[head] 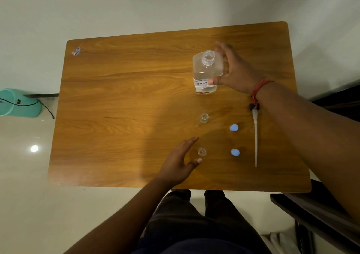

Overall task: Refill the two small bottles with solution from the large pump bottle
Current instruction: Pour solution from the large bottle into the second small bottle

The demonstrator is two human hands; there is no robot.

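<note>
The large clear bottle (206, 72), its pump removed and neck open, stands upright at the far right of the wooden table (126, 78), partly filled, with a handwritten label. My right hand (235, 72) wraps it from the right, thumb on the label and fingers behind the shoulder. Two small uncapped clear bottles stand in line below it: a farther one (204, 118) and a nearer one (201, 152). My left hand (179, 160) hovers open just left of the nearer one, which sits between thumb and fingers untouched. Two blue caps (233, 127) (235, 152) lie to the right.
The removed pump with its long white tube (255, 137) lies along the table's right side, under my right wrist. A small sticker (76, 51) marks the far left corner. A teal bin (17, 102) stands on the floor at left; a dark chair (311, 211) is at right.
</note>
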